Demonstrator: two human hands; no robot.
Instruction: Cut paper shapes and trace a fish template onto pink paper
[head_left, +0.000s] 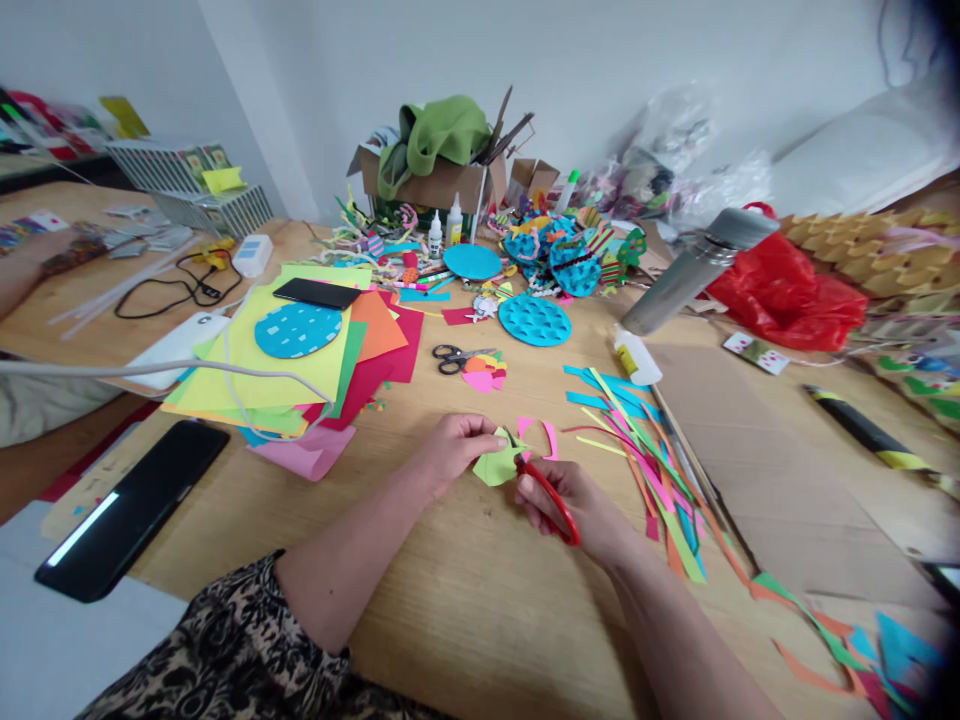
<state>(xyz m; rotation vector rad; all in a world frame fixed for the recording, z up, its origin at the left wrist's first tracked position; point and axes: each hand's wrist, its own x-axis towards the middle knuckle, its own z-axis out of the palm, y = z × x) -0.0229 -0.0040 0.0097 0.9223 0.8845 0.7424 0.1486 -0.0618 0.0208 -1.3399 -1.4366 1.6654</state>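
A small piece of light green paper [495, 468] is pinched between the thumb and fingers of my left hand [459, 450], just above the wooden table. My right hand [559, 500] grips red-handled scissors [555, 498], whose blades lie at the upper part of the green paper. Pink paper scraps [550, 440] rest right behind the scissors. Beyond my hands, a second pair of scissors [454, 359] with black handles lies beside a little pile of pink, yellow and orange cut pieces [485, 378].
Coloured sheets [300, 390] are stacked at left with a dark phone [319, 292] on top. Paper strips [660, 450], a glue bottle [636, 357], cardboard [787, 480] and a metal flask [682, 275] are at right. Another person's hand [64, 248] is at far left.
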